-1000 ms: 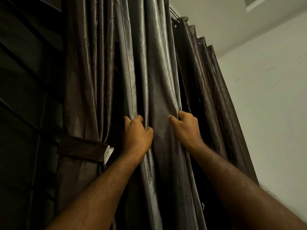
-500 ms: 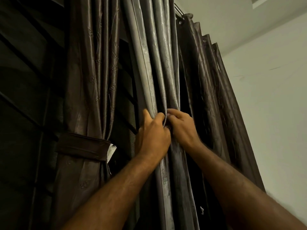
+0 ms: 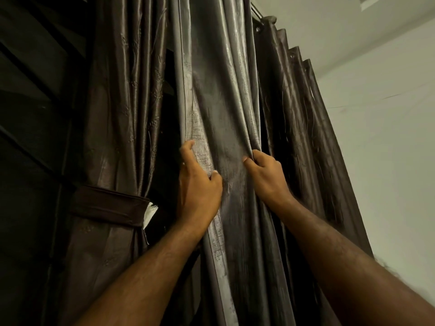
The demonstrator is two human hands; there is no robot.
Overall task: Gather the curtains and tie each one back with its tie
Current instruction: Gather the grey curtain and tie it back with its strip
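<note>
Two hands part again: left hand spread at the edge of the curtain; right hand pinching a fold; gathering continues.

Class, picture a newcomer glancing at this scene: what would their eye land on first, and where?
Two bare hands reach up at the centre: the right hand pinches a fold of the shiny grey curtain, while the left hand is at its hem, too blurred to judge the grip. At the left, a brown curtain is already gathered by a dark tie.
</note>
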